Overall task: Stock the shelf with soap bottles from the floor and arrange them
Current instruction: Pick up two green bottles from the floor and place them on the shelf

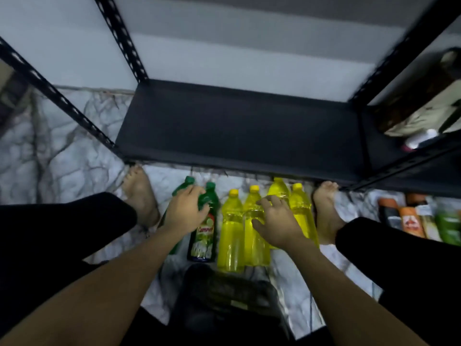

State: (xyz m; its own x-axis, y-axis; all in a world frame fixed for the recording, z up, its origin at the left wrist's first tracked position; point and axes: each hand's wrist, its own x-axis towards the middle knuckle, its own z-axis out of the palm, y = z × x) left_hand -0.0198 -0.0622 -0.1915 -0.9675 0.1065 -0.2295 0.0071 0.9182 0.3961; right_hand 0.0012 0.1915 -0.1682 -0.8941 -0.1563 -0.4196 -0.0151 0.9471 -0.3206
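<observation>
Several soap bottles lie side by side on the marble floor (pixel 74 156) in front of a black metal shelf (pixel 239 126). Two are green: one labelled bottle (pixel 203 236) and another (pixel 184 184) mostly hidden under my left hand. To their right lie several yellow bottles (pixel 230 236). My left hand (pixel 185 212) wraps around the neck of the labelled green bottle. My right hand (pixel 274 221) rests with fingers spread over the necks of the yellow bottles, touching them; a firm grip cannot be seen. The shelf board is bare.
My bare feet (pixel 141 196) (pixel 326 211) flank the bottles, knees in black trousers either side. Perforated black uprights (pixel 119 38) frame the shelf. A neighbouring shelf at right holds a bag and small items (pixel 424 108). More bottles (pixel 411 218) lie at far right. A dark stool (pixel 224 300) sits below me.
</observation>
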